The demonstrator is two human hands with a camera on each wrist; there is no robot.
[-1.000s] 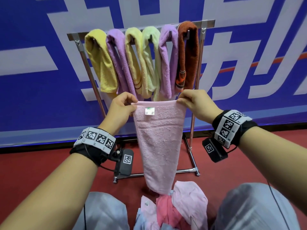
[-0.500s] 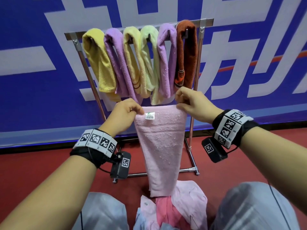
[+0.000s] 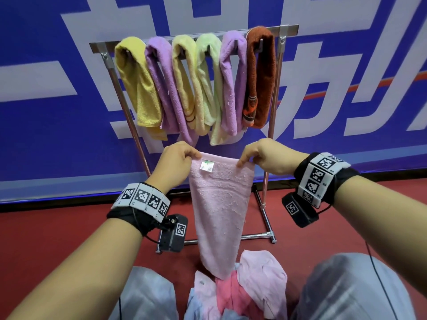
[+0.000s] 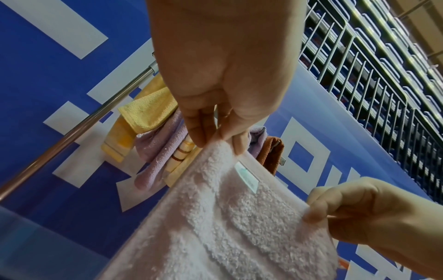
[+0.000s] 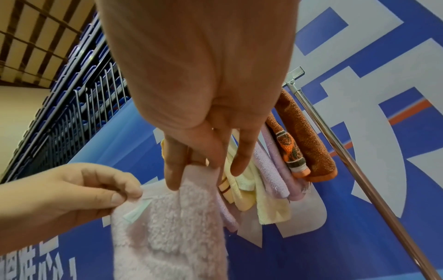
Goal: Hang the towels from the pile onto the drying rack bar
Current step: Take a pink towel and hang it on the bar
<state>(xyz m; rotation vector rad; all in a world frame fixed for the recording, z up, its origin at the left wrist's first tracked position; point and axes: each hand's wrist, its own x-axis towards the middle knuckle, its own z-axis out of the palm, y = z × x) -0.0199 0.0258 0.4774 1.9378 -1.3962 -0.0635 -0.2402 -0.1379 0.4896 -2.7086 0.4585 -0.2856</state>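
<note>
Head view: the left hand (image 3: 176, 161) and right hand (image 3: 265, 155) each pinch one top corner of a pink towel (image 3: 220, 204), holding its upper edge stretched level, below the hems of the towels already hung. A white label (image 3: 206, 165) is stitched near the left corner. The towel's lower end narrows and hangs down to the pile (image 3: 240, 289) of pink and blue cloths on the red floor (image 3: 46, 227). The drying rack bar (image 3: 286, 27) carries six towels packed side by side; the brown towel (image 3: 261, 75) sits nearest the right end. Only short bare stretches of bar show at the two ends.

Left wrist view: the fingertips (image 4: 201, 136) of the left hand clamp the terry edge at the corner; the right hand pinches the opposite corner, lower right.

Right wrist view: the right-hand fingers (image 5: 175, 170) close on the folded corner, with the rack upright (image 5: 359, 170) just behind.

Risks, as judged: free bar space is scarce, so draping may crowd or drag a neighbouring towel off. The pinches are shallow, so a snag of the trailing end on the pile could pull a corner free.
</note>
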